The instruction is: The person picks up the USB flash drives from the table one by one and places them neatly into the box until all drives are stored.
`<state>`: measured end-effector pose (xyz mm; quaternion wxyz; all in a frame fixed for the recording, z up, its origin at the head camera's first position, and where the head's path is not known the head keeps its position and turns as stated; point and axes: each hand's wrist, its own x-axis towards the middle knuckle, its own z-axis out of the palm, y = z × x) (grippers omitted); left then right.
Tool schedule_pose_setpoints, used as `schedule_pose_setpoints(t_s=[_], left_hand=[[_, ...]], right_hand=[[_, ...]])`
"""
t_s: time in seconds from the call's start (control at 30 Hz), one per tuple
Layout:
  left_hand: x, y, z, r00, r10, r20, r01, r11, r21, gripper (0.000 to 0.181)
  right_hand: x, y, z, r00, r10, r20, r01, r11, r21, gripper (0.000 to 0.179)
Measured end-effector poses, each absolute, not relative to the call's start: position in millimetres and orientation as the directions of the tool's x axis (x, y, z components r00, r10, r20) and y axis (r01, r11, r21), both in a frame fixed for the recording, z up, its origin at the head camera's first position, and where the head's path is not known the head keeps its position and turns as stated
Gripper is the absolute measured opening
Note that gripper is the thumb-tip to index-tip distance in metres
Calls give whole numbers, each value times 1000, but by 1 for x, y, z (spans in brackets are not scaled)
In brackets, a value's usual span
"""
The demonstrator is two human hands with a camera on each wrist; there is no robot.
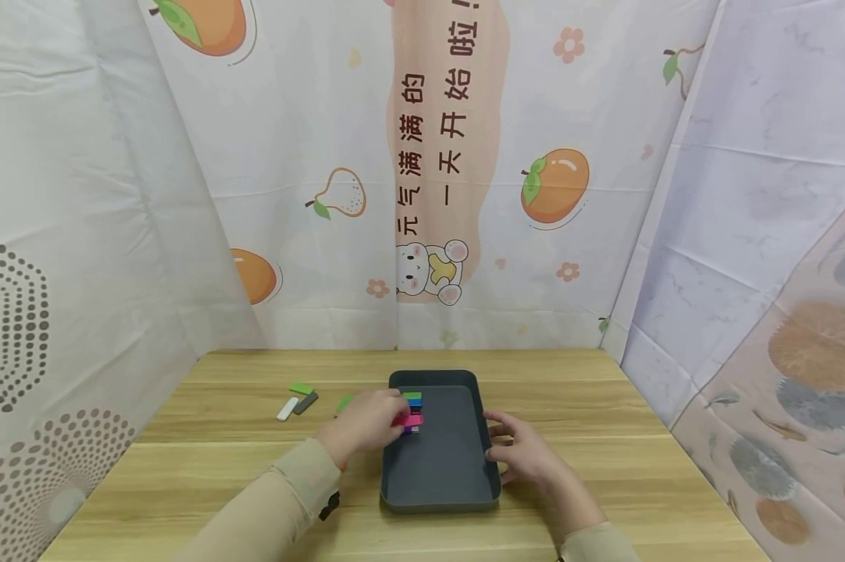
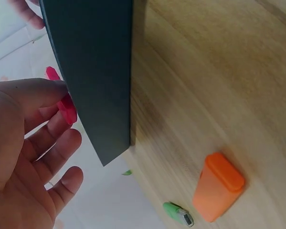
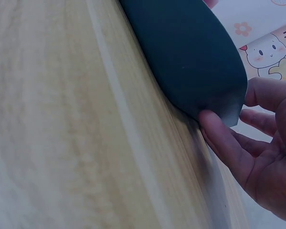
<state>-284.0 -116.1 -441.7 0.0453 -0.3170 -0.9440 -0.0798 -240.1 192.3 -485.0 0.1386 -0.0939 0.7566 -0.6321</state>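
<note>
Over the left wall of the dark grey tray [image 1: 443, 468], my left hand [image 1: 369, 425] pinches a pink USB stick [image 1: 411, 420] between thumb and fingers; the other fingers spread loosely in the left wrist view. Inside the tray by that wall lie a green USB stick [image 1: 411, 396] and a blue one [image 1: 413, 403], with a purple one partly hidden under the pink. My right hand [image 1: 528, 453] rests against the tray's right side, its thumb and fingers touching the outer wall [image 3: 190, 57] in the right wrist view.
On the wooden table left of the tray lie a white stick [image 1: 287, 409], a dark grey stick [image 1: 306, 403] and a green stick [image 1: 301, 388]. Nearer the tray are another green USB stick [image 2: 177, 213] and an orange piece [image 2: 218, 188]. Printed curtains [image 1: 310, 273] stand behind.
</note>
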Motion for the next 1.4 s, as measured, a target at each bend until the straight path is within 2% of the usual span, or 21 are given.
schedule_pose_setpoints(t_s=[0.4, 0.67, 1.13, 1.4], left_hand=[[-283, -112, -448, -809, 576, 120, 586, 807, 80, 14], [-281, -109, -449, -810, 575, 117, 580, 815, 11, 14], [-281, -105, -455, -823, 562, 81, 561, 827, -35, 6], [-283, -101, -460, -834, 547, 65, 545, 837, -55, 14]], right_hand=[[-239, 192, -484, -942, -325, -85, 29, 174, -984, 78], [-239, 192, -484, -942, -325, -85, 31, 169, -985, 79], [-239, 192, -484, -943, -320, -86, 30, 176, -984, 78], [-241, 192, -485, -944, -320, -83, 23, 187, -982, 77]])
